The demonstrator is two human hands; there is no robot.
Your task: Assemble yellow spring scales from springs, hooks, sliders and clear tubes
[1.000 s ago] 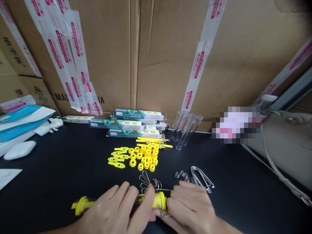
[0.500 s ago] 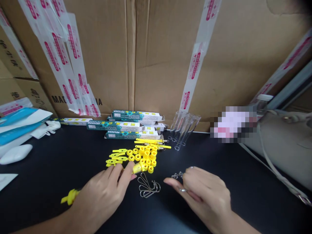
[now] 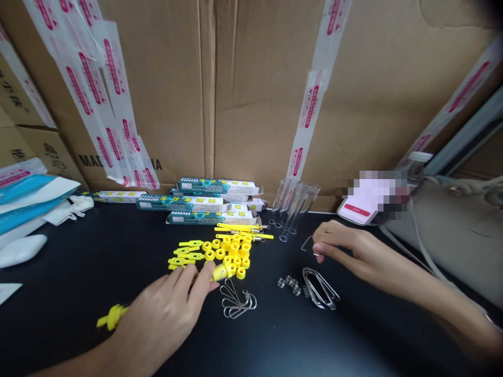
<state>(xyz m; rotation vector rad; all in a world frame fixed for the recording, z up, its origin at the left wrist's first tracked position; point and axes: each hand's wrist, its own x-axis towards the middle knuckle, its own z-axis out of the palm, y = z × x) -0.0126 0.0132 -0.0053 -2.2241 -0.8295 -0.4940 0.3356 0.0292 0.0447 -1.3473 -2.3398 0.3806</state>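
My left hand [image 3: 165, 303] is wrapped round a spring scale tube [image 3: 220, 272]. One yellow end shows past my fingertips, and a yellow end piece sticks out beyond my wrist; the middle is hidden. My right hand [image 3: 341, 240], lifted over the right side of the table, pinches a bent metal wire [image 3: 305, 244] between thumb and fingers. Below it lie large wire loops [image 3: 320, 288] and several small coiled springs [image 3: 290, 283]. Smaller wire hooks [image 3: 239, 303] rest between my hands. Yellow collars [image 3: 234, 254] and flat yellow tabs [image 3: 187, 252] are grouped past my left fingers.
Yellow rods with springs [image 3: 243, 230] lie before stacked green-and-white boxes [image 3: 200, 203]. Clear tubes [image 3: 293, 209] stand near the cardboard wall [image 3: 259, 104]. At right are a phone [image 3: 353, 212], a bottle [image 3: 418, 165] and a grey bag [image 3: 459, 230]; blue-white packets [image 3: 37, 201] lie left.
My right hand has moved up and right from the springs and wire loops, now uncovered, and holds a bent wire. My left hand keeps its grip on the tube. The view shifts slightly.
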